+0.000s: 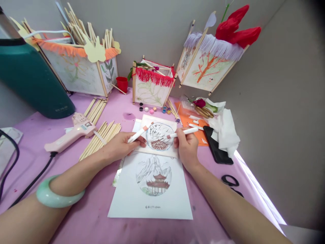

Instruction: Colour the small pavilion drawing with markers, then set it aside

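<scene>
My left hand (122,145) is closed around a white marker (137,134) and rests on the left edge of a small drawing sheet (159,135) showing a pagoda inside a circle. A jade-green bangle (54,196) sits on that forearm. My right hand (187,145) grips a second white marker (182,133) with its brown tip on the circle drawing. Below them lies a larger printed sheet (152,189) with a coloured pagoda and mountains.
A pink glue gun (69,134) and bundles of wooden sticks (100,139) lie to the left. Three paper lanterns (152,84) stand at the back, small paint pots (153,109) before them. A black phone (217,145), tissue (225,130) and scissors (230,180) sit to the right.
</scene>
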Demonstrator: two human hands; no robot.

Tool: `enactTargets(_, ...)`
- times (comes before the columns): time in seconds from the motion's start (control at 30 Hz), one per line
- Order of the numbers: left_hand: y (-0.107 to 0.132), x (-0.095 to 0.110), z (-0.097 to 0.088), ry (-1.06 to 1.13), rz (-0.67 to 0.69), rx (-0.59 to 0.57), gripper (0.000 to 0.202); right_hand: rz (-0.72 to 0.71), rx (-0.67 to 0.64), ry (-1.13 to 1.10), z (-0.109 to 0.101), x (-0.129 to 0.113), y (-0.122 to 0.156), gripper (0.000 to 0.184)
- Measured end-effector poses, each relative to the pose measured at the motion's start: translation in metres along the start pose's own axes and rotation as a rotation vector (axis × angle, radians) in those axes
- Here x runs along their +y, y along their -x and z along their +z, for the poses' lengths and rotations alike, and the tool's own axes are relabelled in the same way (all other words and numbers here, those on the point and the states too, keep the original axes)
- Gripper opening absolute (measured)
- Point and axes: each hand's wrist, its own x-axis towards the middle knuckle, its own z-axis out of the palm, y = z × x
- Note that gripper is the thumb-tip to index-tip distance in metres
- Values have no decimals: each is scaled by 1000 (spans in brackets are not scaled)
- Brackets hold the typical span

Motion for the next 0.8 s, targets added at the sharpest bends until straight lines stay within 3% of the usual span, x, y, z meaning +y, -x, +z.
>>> enactTargets(0.2,-3,-3,1,25,-8,0,28,-86,-55,52,-5,13,2,25)
enactTargets(0.8,-2,0,0,-31,-7,6,27,-161,-137,159,-2,16,5,20)
